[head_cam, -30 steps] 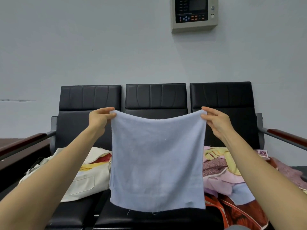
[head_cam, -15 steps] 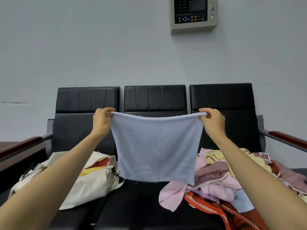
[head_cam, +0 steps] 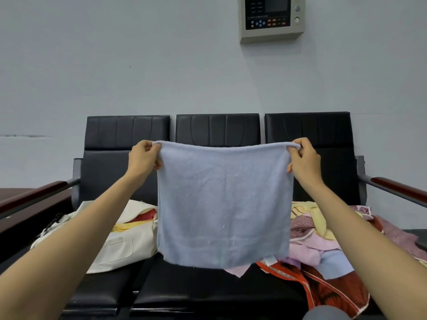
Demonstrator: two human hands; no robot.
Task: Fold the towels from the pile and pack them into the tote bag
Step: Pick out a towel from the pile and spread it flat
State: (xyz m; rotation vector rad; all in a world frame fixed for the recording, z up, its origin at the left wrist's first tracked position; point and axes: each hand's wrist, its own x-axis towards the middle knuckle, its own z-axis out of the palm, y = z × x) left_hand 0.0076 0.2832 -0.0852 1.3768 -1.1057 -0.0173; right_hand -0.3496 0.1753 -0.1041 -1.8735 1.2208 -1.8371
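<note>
You are in the folding step, with one towel in the air and not yet packed. Your left hand [head_cam: 144,158] pinches the top corner of the pale blue towel [head_cam: 223,204] at ten o'clock, with fingers and thumb curled tight on the cloth. Your right hand [head_cam: 302,160] does the same with the corner at two o'clock. The towel hangs flat and nearly square between them, in front of the middle seat of the black bench [head_cam: 208,294], and its lower edge is clear of the cushion. The top edge looks thick and rounded, so the towel may already be doubled once, though I cannot be sure.

The cream tote bag [head_cam: 120,241] lies slumped on the left seat at eight o'clock from the towel, with red and yellow cloth showing in its mouth. The pile of towels [head_cam: 323,245] sits at four o'clock on the right seat, partly behind the hanging cloth.

The likely next move is to bring your two hands together so that corner meets corner and the side edges line up. Match the corners before you shift either pinch, or the loose cloth will skew. Then carry it towards eight o'clock. The bag's opening sags, so one hand may have to hold it wide.
</note>
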